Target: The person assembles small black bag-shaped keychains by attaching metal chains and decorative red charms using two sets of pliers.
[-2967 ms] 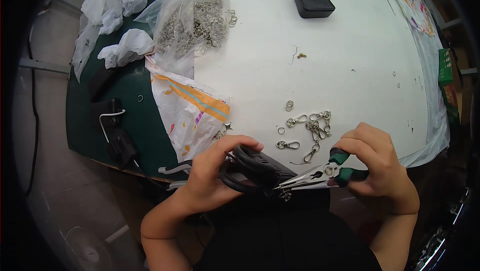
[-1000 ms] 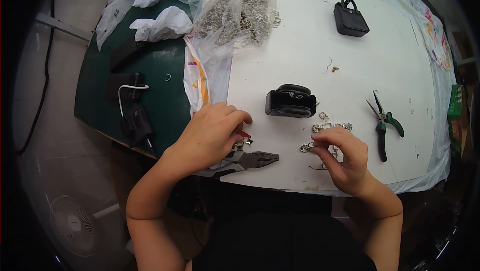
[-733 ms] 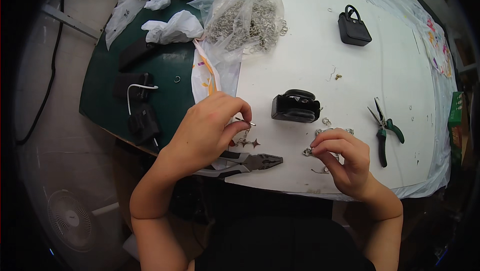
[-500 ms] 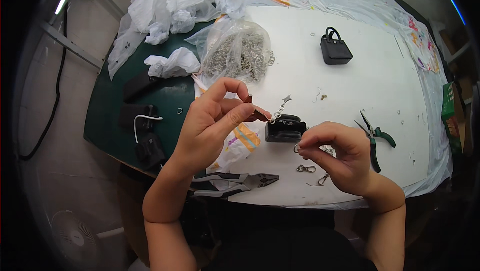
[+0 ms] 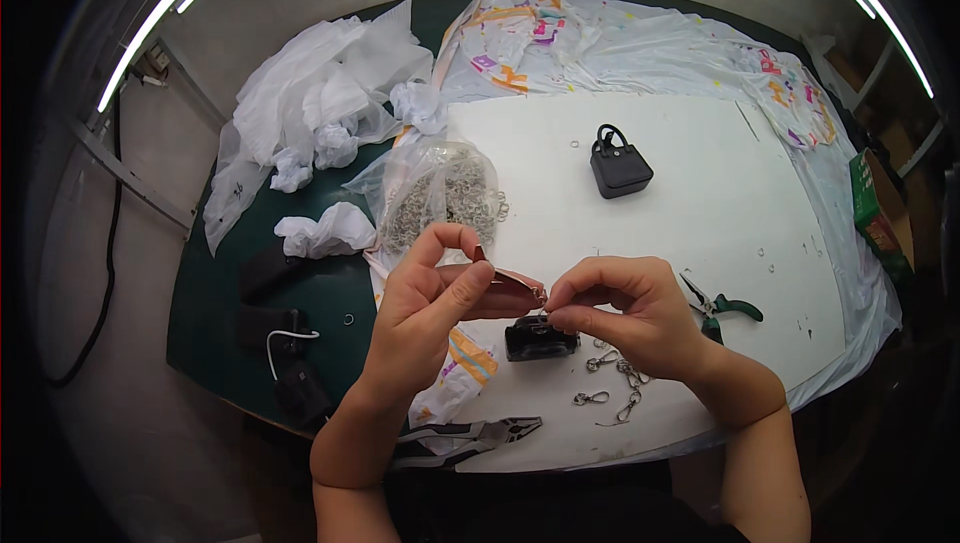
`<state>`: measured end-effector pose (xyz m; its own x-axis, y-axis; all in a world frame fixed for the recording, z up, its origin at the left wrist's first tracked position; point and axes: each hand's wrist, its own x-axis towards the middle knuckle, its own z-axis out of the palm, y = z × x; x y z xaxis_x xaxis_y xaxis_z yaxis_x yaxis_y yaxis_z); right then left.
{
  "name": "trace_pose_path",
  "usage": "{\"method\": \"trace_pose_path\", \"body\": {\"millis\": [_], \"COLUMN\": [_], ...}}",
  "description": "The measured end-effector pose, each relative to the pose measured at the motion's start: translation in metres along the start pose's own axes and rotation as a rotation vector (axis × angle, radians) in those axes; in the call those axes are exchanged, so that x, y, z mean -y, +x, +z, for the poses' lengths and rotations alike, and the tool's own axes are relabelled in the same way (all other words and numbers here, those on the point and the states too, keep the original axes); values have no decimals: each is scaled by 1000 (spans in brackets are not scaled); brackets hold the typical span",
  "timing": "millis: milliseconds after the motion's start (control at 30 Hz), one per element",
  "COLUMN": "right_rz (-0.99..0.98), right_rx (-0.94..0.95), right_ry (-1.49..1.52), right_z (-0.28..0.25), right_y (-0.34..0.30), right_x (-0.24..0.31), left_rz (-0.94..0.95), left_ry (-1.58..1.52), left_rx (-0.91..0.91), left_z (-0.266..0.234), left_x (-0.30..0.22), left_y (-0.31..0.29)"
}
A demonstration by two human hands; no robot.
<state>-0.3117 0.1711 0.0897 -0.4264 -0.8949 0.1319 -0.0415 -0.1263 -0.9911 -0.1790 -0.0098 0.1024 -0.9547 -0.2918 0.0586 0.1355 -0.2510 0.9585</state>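
Observation:
My left hand [image 5: 420,318] is closed on a thin reddish-brown piece [image 5: 510,283], held between thumb and fingers. A short metal chain [image 5: 541,297] hangs at its right end. There my right hand [image 5: 640,315] pinches thumb and forefinger together, touching the chain; the small metal ring seen in these fingers earlier is now mostly hidden. Just below the hands, a small glossy black case [image 5: 540,341] lies on the white board. Right of it are several silver snap hooks [image 5: 592,398] and short chains [image 5: 632,376].
Grey-handled pliers [image 5: 510,431] lie at the near edge, green-handled pliers [image 5: 715,308] to the right. A mini black handbag [image 5: 622,173] stands farther back. A clear bag of metal rings [image 5: 440,205] sits left of the board [image 5: 690,223], near crumpled white wrapping [image 5: 330,231].
My right hand has moved left, bringing its ring to the chain at my left fingertips. The star charm on the chain no longer shows. The view has tilted up.

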Motion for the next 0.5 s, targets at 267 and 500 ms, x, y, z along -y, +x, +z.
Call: {"method": "trace_pose_path", "body": {"millis": [267,500], "right_rz": [130,186], "right_rx": [25,90], "right_ry": [66,136], "right_z": [-9,-14], "right_y": [4,8], "right_x": [0,0], "left_rz": [-29,-49], "left_ry": [-26,-59], "left_rx": [-1,-24], "left_z": [-6,-8], "left_x": [6,7], "left_y": [0,1]}}
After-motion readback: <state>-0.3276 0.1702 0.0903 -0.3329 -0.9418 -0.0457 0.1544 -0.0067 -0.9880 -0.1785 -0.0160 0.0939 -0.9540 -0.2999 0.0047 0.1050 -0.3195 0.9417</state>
